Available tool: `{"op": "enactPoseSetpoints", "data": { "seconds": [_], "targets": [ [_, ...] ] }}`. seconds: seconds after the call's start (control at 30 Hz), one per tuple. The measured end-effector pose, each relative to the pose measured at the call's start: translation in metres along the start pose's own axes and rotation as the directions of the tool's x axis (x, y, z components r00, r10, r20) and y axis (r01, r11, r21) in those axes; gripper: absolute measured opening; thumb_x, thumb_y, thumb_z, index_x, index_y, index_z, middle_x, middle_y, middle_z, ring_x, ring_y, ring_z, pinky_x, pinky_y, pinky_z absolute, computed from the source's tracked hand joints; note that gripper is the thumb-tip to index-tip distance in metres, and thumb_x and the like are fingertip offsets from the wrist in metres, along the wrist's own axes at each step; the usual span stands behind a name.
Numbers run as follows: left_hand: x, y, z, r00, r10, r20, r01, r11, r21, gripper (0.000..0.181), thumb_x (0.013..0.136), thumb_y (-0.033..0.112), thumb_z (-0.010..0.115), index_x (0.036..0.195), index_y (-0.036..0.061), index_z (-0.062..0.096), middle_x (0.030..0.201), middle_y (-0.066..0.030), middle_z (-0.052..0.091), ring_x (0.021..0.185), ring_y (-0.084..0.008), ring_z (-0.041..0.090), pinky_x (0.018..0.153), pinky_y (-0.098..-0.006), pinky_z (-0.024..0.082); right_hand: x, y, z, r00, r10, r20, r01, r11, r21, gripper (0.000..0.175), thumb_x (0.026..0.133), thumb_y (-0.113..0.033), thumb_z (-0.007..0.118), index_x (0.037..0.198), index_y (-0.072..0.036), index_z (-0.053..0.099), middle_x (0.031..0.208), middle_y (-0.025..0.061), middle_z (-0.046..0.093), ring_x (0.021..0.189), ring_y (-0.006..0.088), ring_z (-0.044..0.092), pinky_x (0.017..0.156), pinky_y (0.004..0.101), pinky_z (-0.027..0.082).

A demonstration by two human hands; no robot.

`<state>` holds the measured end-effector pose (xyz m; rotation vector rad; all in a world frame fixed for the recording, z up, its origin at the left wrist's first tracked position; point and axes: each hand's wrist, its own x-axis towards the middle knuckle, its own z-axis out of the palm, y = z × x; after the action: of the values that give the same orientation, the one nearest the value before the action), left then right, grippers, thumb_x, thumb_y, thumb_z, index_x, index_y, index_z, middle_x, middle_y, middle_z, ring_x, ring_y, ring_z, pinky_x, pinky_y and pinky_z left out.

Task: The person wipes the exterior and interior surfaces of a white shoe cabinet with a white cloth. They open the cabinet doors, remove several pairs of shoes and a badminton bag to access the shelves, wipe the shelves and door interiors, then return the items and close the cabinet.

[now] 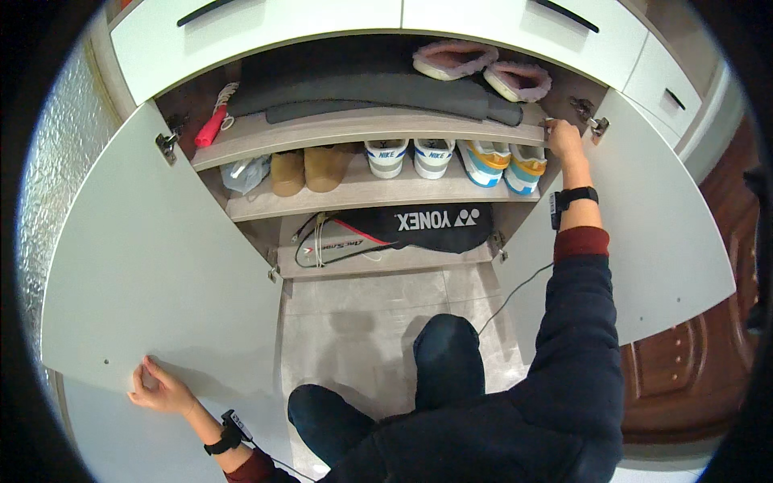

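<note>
A shoe cabinet stands with both doors swung wide, and its upper shelf (386, 127), middle shelf (362, 196) and bottom shelf (404, 261) face me. My right hand (564, 140) is at the right end of the upper shelf, fingers curled by its front edge. Whether it pinches something small there is hard to see. Low on the left, my left hand (160, 389) is near the free edge of the left door (163, 241), fingers bent and apart, with nothing visible in them. Fluffy pink slippers (456, 59) and folded dark grey material (362, 96) lie on the upper shelf.
A red-handled jump rope (211, 125) lies upper left. The middle shelf holds a plastic bag (246, 174), tan shoes (323, 169), white Nike sneakers (386, 160) and multicoloured sneakers (483, 162). Below is a Yonex racket cover (435, 228). The right door (652, 229) stands beside my arm; a cable (513, 293) hangs near my knee.
</note>
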<state>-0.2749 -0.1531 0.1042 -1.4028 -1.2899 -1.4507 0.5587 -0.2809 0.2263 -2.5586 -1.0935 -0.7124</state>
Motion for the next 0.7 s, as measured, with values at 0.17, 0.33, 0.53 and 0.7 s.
{"op": "enactPoseSetpoints", "data": {
  "seconds": [0.17,0.33,0.53,0.7],
  "targets": [
    [0.001,0.000,0.001,0.999,0.020,-0.041,-0.021,1.000,-0.017,0.021,0.086,0.011,0.074,0.100,0.0080,0.058,0.094,-0.0017,0.061,0.092,-0.0210,0.047,0.078,-0.0337,0.042,-0.035,-0.033,-0.018,0.998,-0.067,-0.010,0.068,0.992,0.107,0.032,0.085,-0.006,0.053,0.111,-0.011,0.071,0.101,0.0198,0.069,0.098,0.0345,0.065,0.087,0.0402,0.050],
    [0.003,0.006,-0.004,0.999,0.049,-0.009,-0.049,0.998,0.028,0.023,0.086,0.012,0.074,0.100,0.0082,0.058,0.093,-0.0020,0.062,0.094,-0.0222,0.048,0.082,-0.0339,0.042,-0.084,-0.086,-0.050,0.946,-0.308,-0.098,0.309,0.778,0.547,0.034,0.086,0.000,0.055,0.115,-0.013,0.067,0.101,0.0159,0.066,0.093,0.0321,0.062,0.084,0.0378,0.049],
    [0.002,0.006,-0.003,1.000,-0.020,-0.020,0.019,0.999,-0.047,0.022,0.086,0.014,0.074,0.102,0.0117,0.058,0.096,-0.0074,0.059,0.097,-0.0236,0.049,0.079,-0.0337,0.044,-0.082,-0.185,-0.022,0.927,-0.280,-0.252,0.358,0.861,0.360,0.035,0.081,0.000,0.058,0.116,-0.003,0.063,0.111,0.0202,0.064,0.102,0.0378,0.057,0.092,0.0455,0.043],
    [0.000,0.009,-0.004,0.999,-0.048,0.008,0.048,0.995,-0.089,0.020,0.088,0.010,0.072,0.102,0.0101,0.058,0.099,-0.0078,0.052,0.101,-0.0212,0.049,0.077,-0.0340,0.045,-0.084,-0.276,-0.017,0.834,-0.454,-0.315,0.531,0.815,0.232,0.029,0.074,0.001,0.057,0.101,0.000,0.068,0.092,0.0215,0.068,0.088,0.0337,0.065,0.086,0.0421,0.046]
  ]
}}
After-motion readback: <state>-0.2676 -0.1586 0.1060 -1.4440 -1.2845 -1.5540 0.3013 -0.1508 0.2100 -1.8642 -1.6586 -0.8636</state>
